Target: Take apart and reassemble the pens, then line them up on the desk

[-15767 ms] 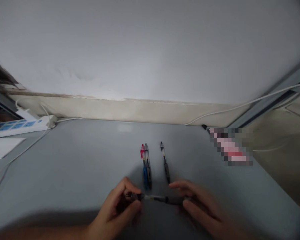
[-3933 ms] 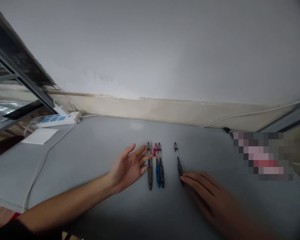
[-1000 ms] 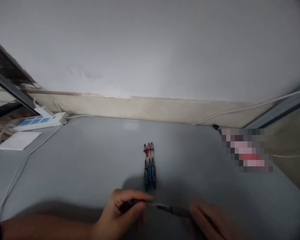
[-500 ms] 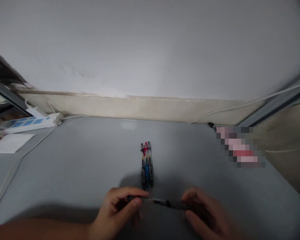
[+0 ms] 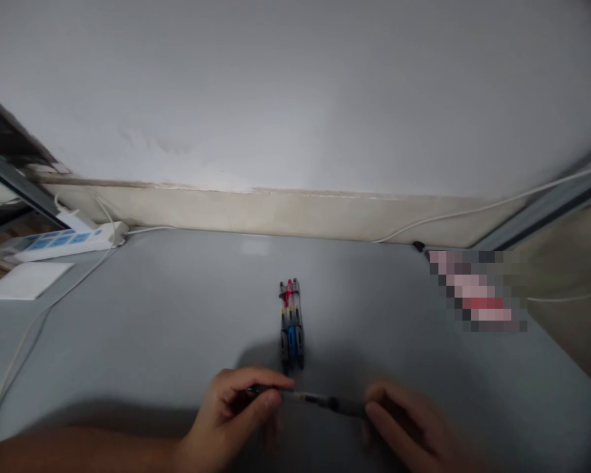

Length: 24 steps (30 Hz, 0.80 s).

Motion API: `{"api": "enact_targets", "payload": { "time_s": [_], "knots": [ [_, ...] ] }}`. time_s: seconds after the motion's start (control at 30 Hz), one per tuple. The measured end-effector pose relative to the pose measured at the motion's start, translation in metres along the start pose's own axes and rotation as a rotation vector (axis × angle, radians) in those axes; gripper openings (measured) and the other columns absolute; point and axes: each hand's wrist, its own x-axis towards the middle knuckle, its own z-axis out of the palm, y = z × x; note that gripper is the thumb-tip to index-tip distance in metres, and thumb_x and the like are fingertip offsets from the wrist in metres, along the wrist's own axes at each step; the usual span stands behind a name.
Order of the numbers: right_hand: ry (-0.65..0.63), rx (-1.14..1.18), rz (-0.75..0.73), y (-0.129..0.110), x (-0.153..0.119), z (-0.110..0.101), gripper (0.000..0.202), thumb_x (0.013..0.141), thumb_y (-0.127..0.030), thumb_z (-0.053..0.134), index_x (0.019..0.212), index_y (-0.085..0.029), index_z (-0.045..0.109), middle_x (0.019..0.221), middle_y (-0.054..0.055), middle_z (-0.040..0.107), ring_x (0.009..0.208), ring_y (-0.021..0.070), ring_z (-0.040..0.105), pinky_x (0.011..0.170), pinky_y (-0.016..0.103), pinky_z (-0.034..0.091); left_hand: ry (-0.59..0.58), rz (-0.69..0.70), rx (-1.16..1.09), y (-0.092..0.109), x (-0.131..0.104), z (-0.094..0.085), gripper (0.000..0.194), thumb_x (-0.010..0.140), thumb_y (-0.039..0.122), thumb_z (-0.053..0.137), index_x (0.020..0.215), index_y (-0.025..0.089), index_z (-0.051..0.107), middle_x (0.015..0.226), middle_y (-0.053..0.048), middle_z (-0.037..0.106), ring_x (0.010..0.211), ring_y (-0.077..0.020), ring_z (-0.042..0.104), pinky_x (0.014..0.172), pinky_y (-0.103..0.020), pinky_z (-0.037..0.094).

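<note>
Near the front of the desk, my left hand (image 5: 236, 414) pinches one end of a pen (image 5: 315, 399) between thumb and fingers. The pen has a clear barrel and a dark grip section, and it lies nearly level across the view. At its other end, the thumb and fingertips of my right hand (image 5: 408, 420) close on the grey part, slightly blurred. Just beyond the held pen, three pens (image 5: 291, 328) rest side by side on the desk, two with grey grips and the middle one with a blue grip and red top.
On the left of the grey desk (image 5: 177, 315) are a white power strip (image 5: 73, 242), a white flat pad (image 5: 27, 281) and a trailing white cable (image 5: 49, 305). A pixelated pinkish item (image 5: 477, 292) lies at the right edge. A wall (image 5: 276, 98) stands behind.
My right hand has shifted slightly right, its thumb and fingers now closer together at the pen's end. My left hand keeps its hold. The view has moved a little.
</note>
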Motion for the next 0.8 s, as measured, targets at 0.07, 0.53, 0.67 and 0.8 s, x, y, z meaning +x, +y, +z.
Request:
{"api": "enact_targets", "payload": {
  "time_s": [0.07,0.53,0.67,0.8],
  "knots": [
    [0.025,0.082,0.002,0.0,0.001,0.001,0.007,0.088,-0.035,0.064,0.086,-0.028,0.063,0.074,-0.001,0.069,0.066,0.0173,0.068,0.06,0.022,0.055,0.003,0.003,0.003,0.0,0.0,0.0,0.027,0.085,0.047,0.074,0.095,0.023,0.081,0.055,-0.001,0.072,0.044,-0.0098,0.063,0.046,-0.017,0.049],
    [-0.013,0.405,0.11,-0.009,0.002,0.0,0.015,0.084,-0.031,0.069,0.08,-0.027,0.055,0.066,-0.006,0.071,0.067,0.0162,0.068,0.065,0.025,0.049,0.018,0.057,0.024,-0.002,-0.001,-0.003,0.025,0.088,0.044,0.072,0.096,0.022,0.079,0.054,0.0,0.069,0.044,-0.0091,0.061,0.046,-0.016,0.048],
    [0.041,0.433,0.07,0.007,-0.003,-0.009,0.015,0.083,-0.03,0.072,0.08,-0.028,0.058,0.069,-0.008,0.06,0.06,0.013,0.058,0.058,0.022,0.046,0.043,0.052,-0.001,-0.004,-0.001,-0.005,0.029,0.087,0.046,0.072,0.095,0.019,0.07,0.056,0.002,0.067,0.043,-0.0073,0.057,0.045,-0.014,0.045],
    [0.147,0.582,-0.007,0.025,-0.005,-0.015,0.011,0.083,-0.031,0.07,0.079,-0.03,0.059,0.068,-0.007,0.053,0.055,0.013,0.047,0.052,0.021,0.043,0.026,0.053,-0.057,-0.004,-0.002,-0.004,0.032,0.089,0.047,0.07,0.087,0.019,0.055,0.056,0.003,0.066,0.042,-0.0064,0.054,0.045,-0.014,0.042]
  ]
}}
